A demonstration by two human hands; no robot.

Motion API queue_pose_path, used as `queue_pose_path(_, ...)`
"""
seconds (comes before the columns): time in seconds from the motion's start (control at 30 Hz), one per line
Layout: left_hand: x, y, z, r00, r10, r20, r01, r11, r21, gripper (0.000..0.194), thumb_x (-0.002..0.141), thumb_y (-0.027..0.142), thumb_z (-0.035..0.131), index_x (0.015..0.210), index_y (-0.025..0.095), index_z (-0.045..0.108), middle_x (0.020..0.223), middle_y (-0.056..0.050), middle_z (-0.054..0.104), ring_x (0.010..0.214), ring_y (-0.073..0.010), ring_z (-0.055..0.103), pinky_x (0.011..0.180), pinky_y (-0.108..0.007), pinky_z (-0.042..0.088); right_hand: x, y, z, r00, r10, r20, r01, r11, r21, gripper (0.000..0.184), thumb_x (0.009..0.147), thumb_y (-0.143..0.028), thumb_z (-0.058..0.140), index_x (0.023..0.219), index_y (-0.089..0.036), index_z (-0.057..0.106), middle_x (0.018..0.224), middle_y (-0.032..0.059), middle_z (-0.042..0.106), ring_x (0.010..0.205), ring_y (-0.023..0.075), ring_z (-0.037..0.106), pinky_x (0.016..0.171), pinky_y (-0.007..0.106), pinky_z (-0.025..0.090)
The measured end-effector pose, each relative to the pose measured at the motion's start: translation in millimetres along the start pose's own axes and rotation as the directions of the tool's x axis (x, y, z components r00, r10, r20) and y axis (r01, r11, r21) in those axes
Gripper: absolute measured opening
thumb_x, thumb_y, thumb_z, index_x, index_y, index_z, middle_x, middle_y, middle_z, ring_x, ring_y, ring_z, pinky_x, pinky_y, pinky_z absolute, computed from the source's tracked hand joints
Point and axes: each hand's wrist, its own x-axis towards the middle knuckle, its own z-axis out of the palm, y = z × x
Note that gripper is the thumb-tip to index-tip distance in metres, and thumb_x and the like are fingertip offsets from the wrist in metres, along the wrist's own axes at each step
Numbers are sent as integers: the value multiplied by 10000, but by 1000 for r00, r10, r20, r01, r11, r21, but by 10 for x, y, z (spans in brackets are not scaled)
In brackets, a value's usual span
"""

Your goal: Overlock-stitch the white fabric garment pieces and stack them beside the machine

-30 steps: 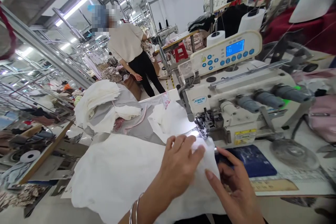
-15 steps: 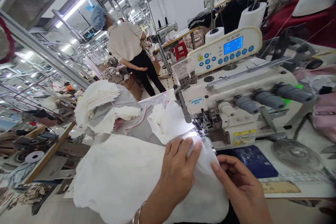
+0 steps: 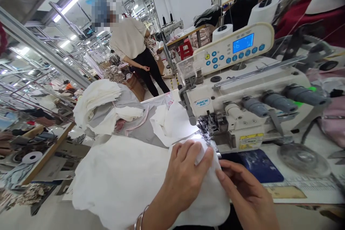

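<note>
on my far left, a heap of off-white fabric (image 3: 95, 106) sits on grey cloth (image 3: 132, 129), and past it a co-worker (image 3: 129, 39) stands in a cream top and black trousers. the white cloth (image 3: 115, 179) spreads across the surface (image 3: 323, 196) in front of me. my left hand (image 3: 185, 179) grips it in a bunch, just before the presser foot (image 3: 208, 124) of the jack sewing machine (image 3: 242, 93). my right hand (image 3: 245, 196) pinches the same cloth close by, narrowly closed, beside a dark blue mat (image 3: 254, 165).
</note>
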Motion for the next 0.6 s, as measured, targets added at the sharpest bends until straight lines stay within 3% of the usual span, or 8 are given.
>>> queue_pose_path(0.07, 2, -3, -4, 1000, 1, -19, -2, 1000, -5, 348, 950, 113, 361, 1228, 131, 569, 1109, -135, 598, 1098, -265, 519, 888, -418, 453, -27, 11, -4, 1000, -7, -19, 6, 998, -65, 282, 784, -445, 692, 942, -211, 691, 757, 28, 676, 650, 153, 624, 591, 183, 536)
queue_pose_path(0.3, 5, -54, 28, 1000, 13, -15, -14, 999, -38, 380, 932, 75, 375, 1274, 153, 521, 1141, -128, 584, 1142, -264, 500, 920, -424, 450, -53, -2, -46, 989, 13, 145, 7, 991, -135, 264, 801, -458, 665, 828, -202, 725, 702, 9, 679, 625, 156, 622, 558, 166, 515)
queue_pose_path(0.4, -88, -39, 88, 981, -96, -167, 82, 993, -87, 395, 904, 34, 404, 1272, 156, 476, 1200, -136, 563, 1192, -248, 485, 954, -413, 451, -21, -34, -49, 989, 20, 146, 3, 988, -157, 275, 816, -468, 648, 841, -206, 728, 738, 10, 686, 659, 163, 628, 596, 173, 517)
queue_pose_path(0.43, -159, -29, 121, 951, -188, -247, 166, 980, -106, 377, 904, 70, 447, 1271, 155, 457, 1223, -148, 546, 1206, -255, 475, 968, -430, 446, -16, -35, -53, 990, 23, 142, 3, 983, -181, 283, 817, -477, 643, 823, -207, 726, 730, 8, 682, 653, 162, 625, 599, 174, 513)
queue_pose_path(0.5, -358, -12, 201, 850, -409, -333, 390, 912, -128, 424, 879, 246, 586, 1264, 149, 435, 1260, -184, 503, 1221, -310, 448, 972, -515, 434, -22, -24, -68, 990, 28, 141, 6, 972, -236, 301, 813, -497, 639, 775, -210, 721, 688, 1, 664, 621, 154, 609, 581, 169, 500)
queue_pose_path(0.53, -473, -10, 242, 799, -502, -329, 493, 862, -118, 468, 849, 337, 635, 1239, 152, 454, 1271, -196, 485, 1221, -343, 436, 957, -565, 426, -31, -17, -78, 987, 28, 157, 14, 966, -258, 311, 808, -505, 639, 745, -211, 718, 662, -1, 653, 602, 151, 600, 564, 167, 494)
queue_pose_path(0.6, -695, -20, 303, 742, -617, -261, 620, 781, -82, 337, 843, 390, 632, 1094, 182, 549, 1303, -189, 456, 1237, -373, 414, 927, -612, 424, -56, -13, -93, 981, 37, 189, 20, 957, -290, 332, 805, -515, 636, 697, -209, 706, 631, -1, 641, 581, 150, 589, 529, 163, 483)
